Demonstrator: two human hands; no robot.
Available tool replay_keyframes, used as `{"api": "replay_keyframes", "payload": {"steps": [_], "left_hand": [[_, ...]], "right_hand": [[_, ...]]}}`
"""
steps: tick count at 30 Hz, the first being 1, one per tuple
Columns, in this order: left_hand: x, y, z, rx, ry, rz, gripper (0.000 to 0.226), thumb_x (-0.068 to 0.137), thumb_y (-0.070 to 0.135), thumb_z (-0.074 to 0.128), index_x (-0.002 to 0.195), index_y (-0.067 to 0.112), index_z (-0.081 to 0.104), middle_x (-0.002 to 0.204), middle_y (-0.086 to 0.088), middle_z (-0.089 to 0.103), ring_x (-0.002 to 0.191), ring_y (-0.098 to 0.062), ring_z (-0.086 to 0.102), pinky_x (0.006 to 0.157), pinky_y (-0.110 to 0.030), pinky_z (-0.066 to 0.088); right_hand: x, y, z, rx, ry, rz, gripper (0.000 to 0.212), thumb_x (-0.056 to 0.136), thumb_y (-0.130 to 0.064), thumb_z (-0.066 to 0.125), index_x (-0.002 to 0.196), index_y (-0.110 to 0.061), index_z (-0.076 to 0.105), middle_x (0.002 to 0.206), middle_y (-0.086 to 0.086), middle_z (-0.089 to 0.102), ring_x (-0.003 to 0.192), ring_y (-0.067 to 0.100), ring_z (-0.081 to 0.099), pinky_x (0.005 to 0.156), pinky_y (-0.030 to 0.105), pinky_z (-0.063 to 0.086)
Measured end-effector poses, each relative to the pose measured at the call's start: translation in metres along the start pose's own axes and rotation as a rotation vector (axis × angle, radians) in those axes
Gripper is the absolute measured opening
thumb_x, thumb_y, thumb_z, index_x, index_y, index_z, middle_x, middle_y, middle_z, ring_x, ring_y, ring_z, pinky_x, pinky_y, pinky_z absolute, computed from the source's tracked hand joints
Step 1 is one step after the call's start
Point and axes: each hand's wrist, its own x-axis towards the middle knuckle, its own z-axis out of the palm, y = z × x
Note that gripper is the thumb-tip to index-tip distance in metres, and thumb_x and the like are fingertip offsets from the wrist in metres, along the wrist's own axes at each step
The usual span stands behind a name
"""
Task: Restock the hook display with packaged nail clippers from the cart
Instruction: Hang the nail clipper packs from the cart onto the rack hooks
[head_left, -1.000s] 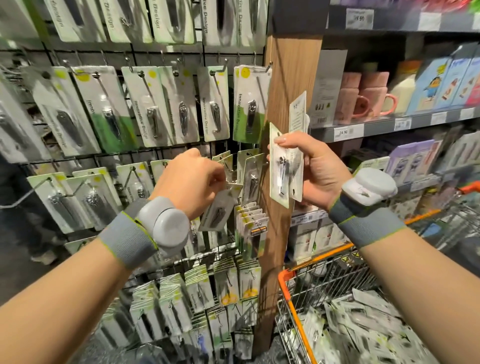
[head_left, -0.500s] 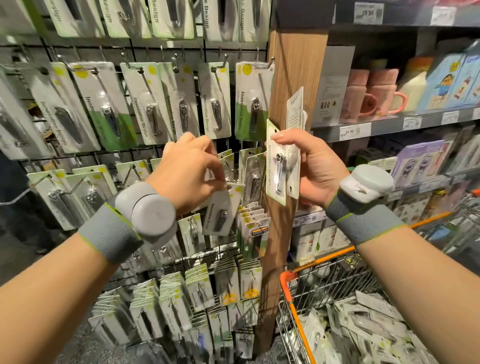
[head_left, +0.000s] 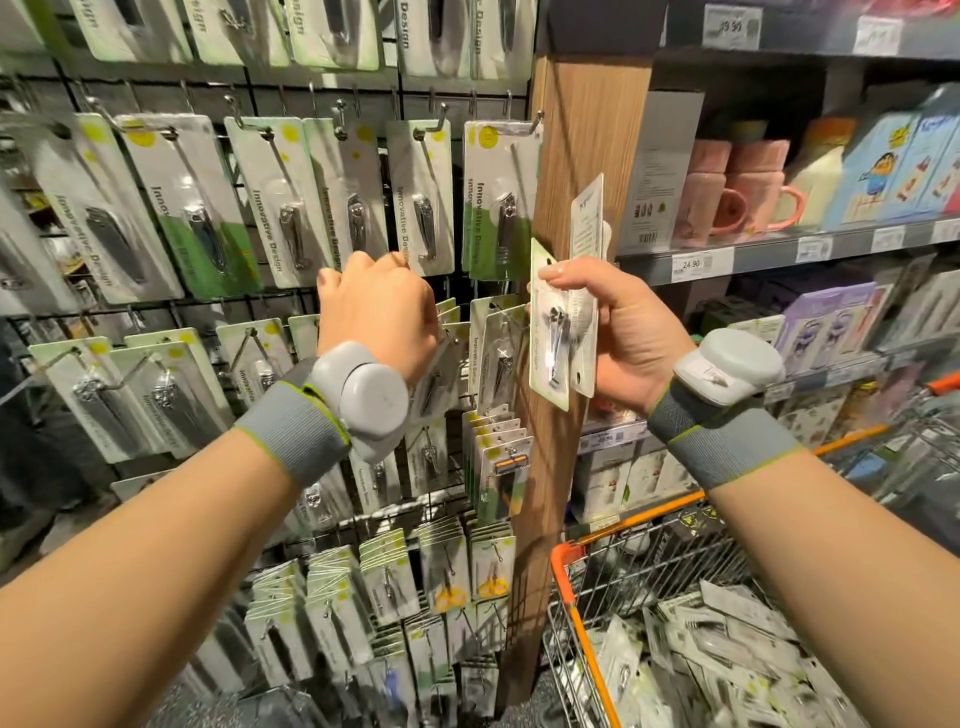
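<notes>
On the far left the hook display (head_left: 260, 322) is a dark wire grid hung with rows of carded nail clippers, the upper row tilted on long hooks, denser stacks lower down. The left hand (head_left: 376, 317) reaches into the middle row with its back to the camera – its fingers are curled in toward a hook, and a clipper pack (head_left: 434, 379) hangs just under them, mostly hidden behind the wrist; whether the fingers actually pinch that pack cannot be told. A grey wristband with a rounded grey device sits on that wrist. Just right of it a wooden post (head_left: 587, 156) edges the display. In front of the post the right hand (head_left: 623, 332) holds a few packaged nail clippers (head_left: 558, 325) upright – thumb pressed across the top of the front card, the other fingers wrapped behind. Its wrist carries the same grey band and device. Further right, shelves (head_left: 779, 249) carry pink mugs and boxed goods with price tags. At the lower right an orange-rimmed wire cart (head_left: 569, 577) holds a loose heap of more clipper packs (head_left: 727, 654)
</notes>
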Motion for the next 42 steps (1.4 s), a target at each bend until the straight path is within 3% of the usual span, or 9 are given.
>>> {"api": "replay_keyframes", "payload": {"steps": [9,14,17,21,23,32,35,37,42], "left_hand": [[0.020,0.000,0.008,-0.030,-0.131,-0.105,0.011,0.084,0.021,0.063,0.091,0.018,0.070,0.093,-0.010,0.069,0.093,-0.033,0.058,0.088,-0.040,0.034],[0.011,0.005,-0.013,-0.019,-0.007,0.031,0.016,0.089,0.026,0.057,0.091,0.017,0.070,0.093,-0.009,0.068,0.094,-0.034,0.058,0.080,-0.036,0.038],[0.007,0.017,-0.034,-0.319,0.034,0.057,0.033,0.093,0.039,0.051,0.082,0.014,0.070,0.080,-0.008,0.069,0.081,-0.029,0.061,0.075,-0.033,0.048],[0.012,0.039,-0.049,-0.960,-0.199,-0.102,0.044,0.092,0.046,0.050,0.086,0.006,0.068,0.072,-0.011,0.069,0.058,-0.019,0.061,0.066,-0.034,0.053],[0.016,0.044,-0.048,-1.067,-0.266,-0.161,0.038,0.091,0.038,0.056,0.088,0.001,0.065,0.073,-0.015,0.065,0.057,-0.021,0.058,0.064,-0.034,0.055],[0.019,0.034,-0.038,-1.140,-0.272,-0.236,0.006,0.080,-0.003,0.068,0.074,-0.001,0.069,0.058,-0.008,0.061,0.039,-0.005,0.052,0.043,-0.015,0.045],[0.015,0.022,-0.045,-1.125,-0.233,-0.211,0.004,0.080,-0.002,0.068,0.076,-0.001,0.069,0.059,-0.007,0.063,0.040,-0.005,0.052,0.043,-0.014,0.044],[0.011,0.014,-0.050,-1.080,-0.203,-0.176,0.002,0.080,0.000,0.069,0.081,0.001,0.071,0.063,-0.008,0.064,0.043,-0.005,0.051,0.046,-0.015,0.044],[0.003,0.000,-0.056,-1.021,-0.190,-0.138,0.009,0.082,0.004,0.069,0.077,0.010,0.071,0.072,-0.006,0.068,0.065,-0.017,0.059,0.071,-0.032,0.054]], "right_hand": [[0.000,0.002,0.002,0.020,-0.032,0.032,0.039,0.087,-0.005,0.050,0.051,-0.016,0.060,0.053,-0.002,0.056,0.052,0.012,0.053,0.066,0.026,0.047],[-0.005,-0.001,0.000,0.001,-0.057,0.047,0.034,0.087,-0.005,0.050,0.055,-0.015,0.060,0.055,0.000,0.058,0.052,0.012,0.056,0.061,0.025,0.050],[-0.009,-0.003,0.001,-0.021,-0.091,0.040,0.033,0.087,-0.004,0.049,0.059,-0.013,0.064,0.061,0.003,0.062,0.059,0.015,0.059,0.067,0.028,0.052],[-0.014,-0.006,0.005,-0.121,-0.139,0.023,0.015,0.087,-0.002,0.049,0.075,-0.006,0.058,0.064,0.003,0.061,0.058,0.012,0.060,0.061,0.024,0.050],[-0.016,-0.009,0.006,-0.154,-0.150,0.025,0.016,0.088,0.001,0.046,0.075,-0.007,0.053,0.059,0.000,0.061,0.054,0.009,0.059,0.056,0.022,0.049],[-0.020,-0.013,-0.007,-0.177,-0.192,0.106,0.013,0.064,-0.011,0.069,0.075,-0.014,0.062,0.064,0.001,0.057,0.058,0.010,0.051,0.055,0.022,0.040],[-0.020,-0.018,-0.013,-0.079,-0.090,0.051,0.007,0.067,-0.010,0.063,0.062,-0.013,0.066,0.073,0.004,0.065,0.068,0.013,0.064,0.062,0.023,0.052],[-0.020,-0.020,-0.014,-0.111,-0.001,0.008,0.013,0.065,-0.014,0.062,0.055,-0.017,0.069,0.081,0.005,0.066,0.077,0.015,0.067,0.072,0.024,0.051],[-0.016,-0.013,-0.003,-0.173,0.015,-0.025,0.003,0.064,-0.015,0.064,0.064,-0.015,0.067,0.078,0.004,0.065,0.070,0.013,0.065,0.069,0.021,0.046]]}}
